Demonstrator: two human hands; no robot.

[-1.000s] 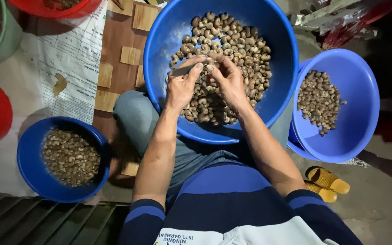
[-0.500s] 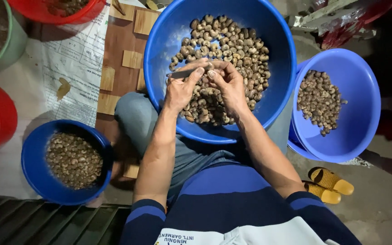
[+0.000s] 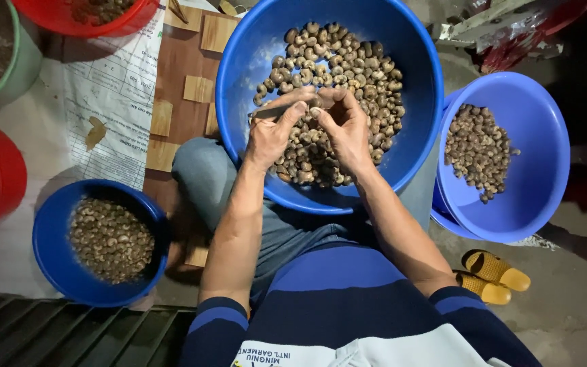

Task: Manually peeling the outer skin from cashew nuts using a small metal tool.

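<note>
Big blue basin [image 3: 239, 102] w/ nuts, left hand [image 3: 271, 134] grip closed on knife [image 3: 271, 111], right hand [image 3: 348, 129] pinching nut [image 3: 314, 111].

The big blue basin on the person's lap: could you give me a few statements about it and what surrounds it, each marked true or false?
1. The big blue basin holds brown nuts. True.
2. The left hand holds a thin metal blade. True.
3. The right hand rests in the blue bowl at the right. False: it is over the big basin, pinching a nut.
4. The small blue bowl at the left is empty. False: it holds small pieces.
5. Yellow sandals lie on the floor. True.
</note>
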